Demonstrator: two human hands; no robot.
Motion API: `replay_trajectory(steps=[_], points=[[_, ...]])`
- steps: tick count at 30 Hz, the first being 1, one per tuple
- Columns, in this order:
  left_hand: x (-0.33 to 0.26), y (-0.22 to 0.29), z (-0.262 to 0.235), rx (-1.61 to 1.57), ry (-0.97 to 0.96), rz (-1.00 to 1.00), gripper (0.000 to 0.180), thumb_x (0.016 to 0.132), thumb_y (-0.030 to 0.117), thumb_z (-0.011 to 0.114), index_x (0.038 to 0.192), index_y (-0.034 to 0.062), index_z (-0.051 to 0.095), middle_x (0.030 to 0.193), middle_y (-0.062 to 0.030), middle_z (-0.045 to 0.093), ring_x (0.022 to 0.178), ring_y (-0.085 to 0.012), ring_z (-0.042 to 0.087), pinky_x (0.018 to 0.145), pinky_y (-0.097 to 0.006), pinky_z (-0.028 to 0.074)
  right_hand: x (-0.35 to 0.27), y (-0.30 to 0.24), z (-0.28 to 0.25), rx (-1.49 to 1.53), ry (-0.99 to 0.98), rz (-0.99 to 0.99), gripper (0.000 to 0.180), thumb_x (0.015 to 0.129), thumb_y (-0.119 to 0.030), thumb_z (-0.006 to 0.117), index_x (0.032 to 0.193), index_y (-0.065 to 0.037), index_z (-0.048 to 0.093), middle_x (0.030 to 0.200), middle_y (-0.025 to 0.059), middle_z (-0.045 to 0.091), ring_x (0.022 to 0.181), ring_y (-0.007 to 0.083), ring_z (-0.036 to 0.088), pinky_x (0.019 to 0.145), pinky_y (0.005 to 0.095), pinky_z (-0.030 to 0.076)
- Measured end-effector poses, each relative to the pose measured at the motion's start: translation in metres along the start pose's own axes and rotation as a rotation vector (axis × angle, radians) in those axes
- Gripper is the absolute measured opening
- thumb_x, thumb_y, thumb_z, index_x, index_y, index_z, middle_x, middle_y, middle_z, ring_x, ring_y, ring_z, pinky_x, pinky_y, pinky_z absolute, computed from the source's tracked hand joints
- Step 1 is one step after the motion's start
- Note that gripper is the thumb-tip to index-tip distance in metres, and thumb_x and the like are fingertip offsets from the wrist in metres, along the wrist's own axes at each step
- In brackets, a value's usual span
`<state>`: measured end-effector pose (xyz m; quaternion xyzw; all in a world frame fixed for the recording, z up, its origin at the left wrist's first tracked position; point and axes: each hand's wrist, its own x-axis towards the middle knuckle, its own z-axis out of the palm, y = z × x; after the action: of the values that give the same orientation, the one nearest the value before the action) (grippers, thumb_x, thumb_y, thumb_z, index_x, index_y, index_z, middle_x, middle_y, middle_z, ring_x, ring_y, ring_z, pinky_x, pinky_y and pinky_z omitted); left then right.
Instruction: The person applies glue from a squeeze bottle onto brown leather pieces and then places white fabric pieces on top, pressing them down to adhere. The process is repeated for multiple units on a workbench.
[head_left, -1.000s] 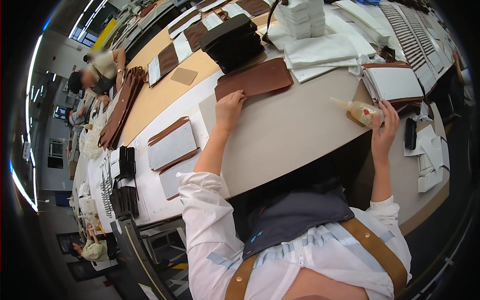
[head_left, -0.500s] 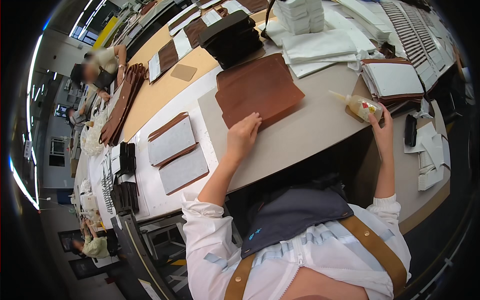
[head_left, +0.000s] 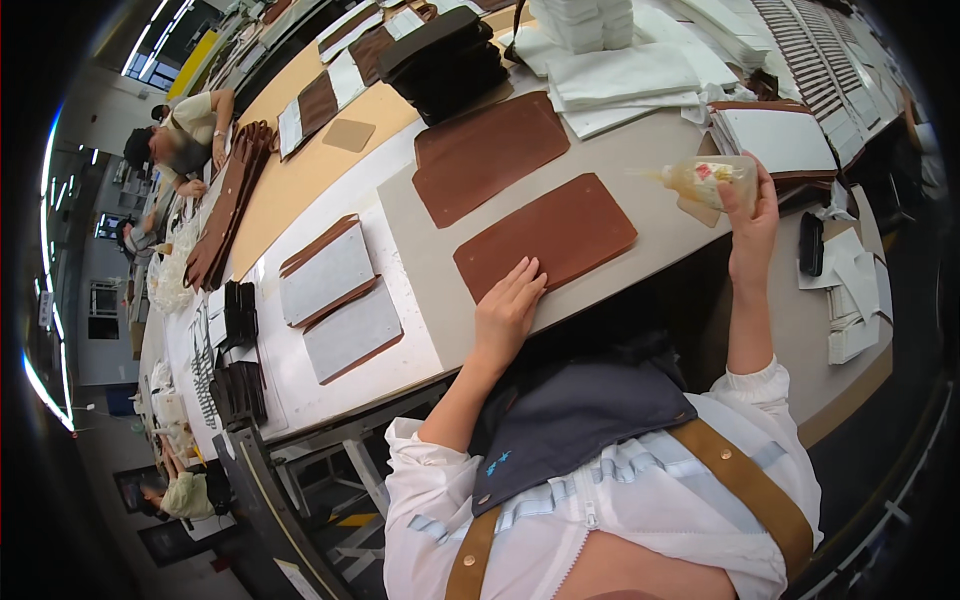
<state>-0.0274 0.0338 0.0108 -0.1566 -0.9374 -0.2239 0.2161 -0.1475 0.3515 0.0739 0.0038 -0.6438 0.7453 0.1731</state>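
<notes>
A brown leather panel (head_left: 550, 235) with rounded corners lies flat on a grey work mat (head_left: 420, 260) near the table's front edge. My left hand (head_left: 506, 312) rests palm down on the panel's lower left corner, fingers spread. My right hand (head_left: 752, 210) is raised above the mat's right end and grips a small clear squeeze bottle (head_left: 708, 180) of yellowish liquid, held sideways with its nozzle pointing left toward the panel. A second brown leather panel (head_left: 488, 152) lies just behind the first.
Two grey boards backed with brown leather (head_left: 335, 295) lie left of the mat. Black leather stacks (head_left: 445, 60), white folded sheets (head_left: 620, 75) and a white-topped stack (head_left: 775, 135) sit behind. Other people (head_left: 185, 140) work at the far left. Black pieces (head_left: 238, 350) stand near the left table edge.
My left hand has slid one brown panel off the far stack toward the table's front edge, leaving a second behind. My right hand has lifted the bottle higher.
</notes>
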Motion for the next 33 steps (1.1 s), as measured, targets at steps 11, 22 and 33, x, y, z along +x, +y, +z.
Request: replay_trajectory(steps=[11, 22, 33], points=[[-0.015, 0.014, -0.011, 0.075, -0.3, -0.018, 0.066, 0.089, 0.036, 0.07, 0.147, 0.0106, 0.049, 0.155, -0.0146, 0.042, 0.145, -0.0336, 0.036, 0.117, -0.047, 0.033, -0.015, 0.019, 0.029, -0.162, -0.017, -0.087, 0.058, 0.086, -0.023, 0.084, 0.125, -0.002, 0.047, 0.114, 0.0053, 0.055, 0.105, 0.0133, 0.055, 0.093, 0.0279, 0.049], [-0.018, 0.015, -0.023, 0.123, -0.486, -0.002, 0.083, 0.089, 0.051, 0.065, 0.156, 0.0128, 0.035, 0.165, -0.0155, 0.024, 0.153, -0.0348, 0.02, 0.124, -0.05, 0.018, -0.023, 0.037, 0.042, -0.307, 0.033, -0.181, 0.055, 0.087, -0.024, 0.083, 0.123, -0.003, 0.048, 0.115, 0.0062, 0.052, 0.106, 0.0147, 0.053, 0.095, 0.0299, 0.046], [-0.044, -0.023, -0.046, 0.001, 0.28, -0.425, 0.016, 0.093, 0.008, 0.066, 0.108, 0.0047, 0.07, 0.106, -0.0111, 0.061, 0.104, -0.0287, 0.054, 0.096, -0.041, 0.042, -0.023, 0.043, 0.042, -0.349, 0.049, -0.212, 0.053, 0.087, -0.024, 0.083, 0.123, -0.002, 0.049, 0.113, 0.0064, 0.054, 0.104, 0.0156, 0.054, 0.094, 0.0302, 0.046]])
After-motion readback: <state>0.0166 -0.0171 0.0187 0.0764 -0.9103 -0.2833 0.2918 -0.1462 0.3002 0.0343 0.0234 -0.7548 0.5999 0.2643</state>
